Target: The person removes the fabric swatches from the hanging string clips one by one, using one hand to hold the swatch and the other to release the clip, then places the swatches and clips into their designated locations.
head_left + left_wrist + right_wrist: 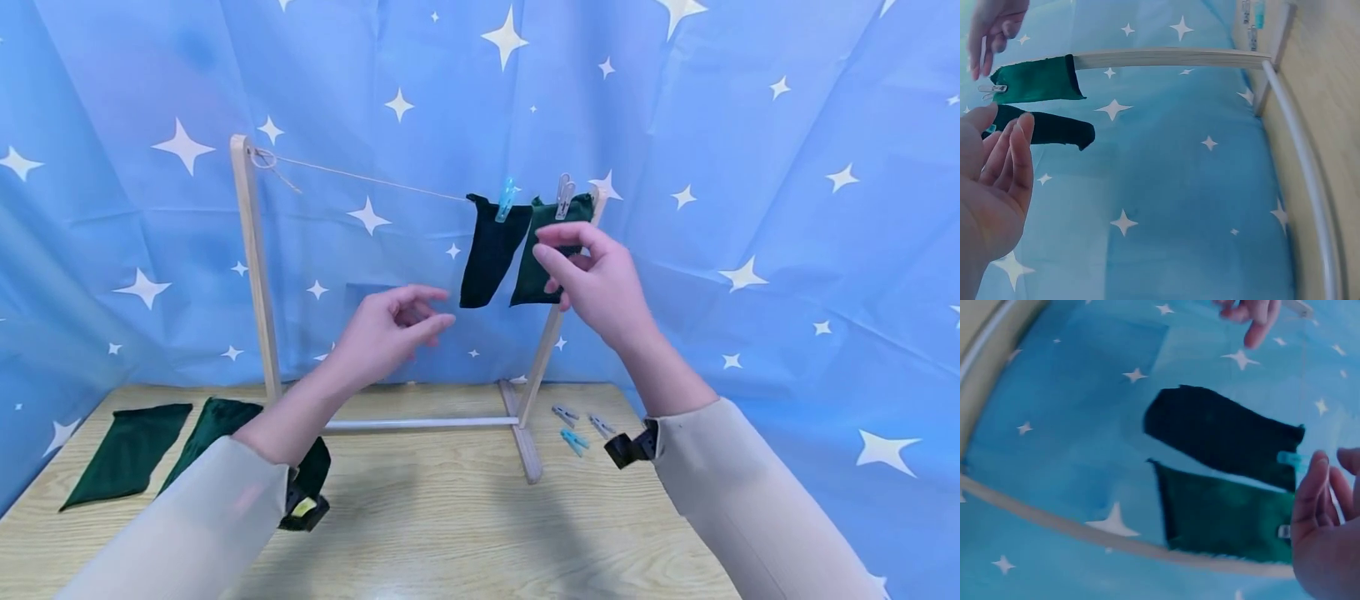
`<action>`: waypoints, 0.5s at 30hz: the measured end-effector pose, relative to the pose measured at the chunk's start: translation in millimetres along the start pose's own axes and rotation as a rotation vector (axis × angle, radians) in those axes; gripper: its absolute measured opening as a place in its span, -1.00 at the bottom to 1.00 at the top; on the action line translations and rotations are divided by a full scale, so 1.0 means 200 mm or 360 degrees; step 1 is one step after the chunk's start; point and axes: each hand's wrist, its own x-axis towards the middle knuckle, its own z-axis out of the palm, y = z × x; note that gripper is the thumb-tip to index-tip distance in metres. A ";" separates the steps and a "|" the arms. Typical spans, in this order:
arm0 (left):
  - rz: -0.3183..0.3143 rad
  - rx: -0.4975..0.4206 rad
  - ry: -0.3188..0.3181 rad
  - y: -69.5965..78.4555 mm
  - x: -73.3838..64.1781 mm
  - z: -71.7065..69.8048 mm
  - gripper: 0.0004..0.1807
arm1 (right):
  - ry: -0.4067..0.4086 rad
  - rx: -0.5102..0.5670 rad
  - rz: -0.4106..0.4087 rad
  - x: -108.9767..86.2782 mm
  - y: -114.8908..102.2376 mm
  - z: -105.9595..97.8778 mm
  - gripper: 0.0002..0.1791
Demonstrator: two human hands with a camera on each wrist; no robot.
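Observation:
Two dark green cloth pieces hang from a string (367, 177) at the right end of a wooden frame. A blue clothespin (506, 200) clips the left cloth (491, 258); a grey clothespin (565, 197) clips the right cloth (542, 258). My right hand (600, 279) is in front of the right cloth, thumb and forefinger apart with nothing between them. Lower and to the left, my left hand (393, 329) hovers with loosely bent fingers, holding nothing. The left wrist view shows the left hand (997, 169) overlapping the darker cloth (1060, 128).
Two more green cloths lie at the table's left, one flat (127, 454), the other (206, 429) partly behind my left sleeve. Several clothespins (575, 442) lie right of the frame's foot (525, 454). A white bar (420, 424) joins the frame's posts low down. A starry blue curtain (750, 208) hangs behind.

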 end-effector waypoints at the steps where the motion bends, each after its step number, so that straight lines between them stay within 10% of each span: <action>1: 0.0010 -0.0009 0.0025 0.01 0.03 0.01 -0.55 | 0.0004 -0.0006 -0.0004 0.02 -0.02 0.01 -0.53; 15: 0.0077 -0.0210 0.0283 0.10 0.33 0.11 -0.37 | -0.0051 -0.0208 0.0087 0.29 -0.21 0.08 -0.41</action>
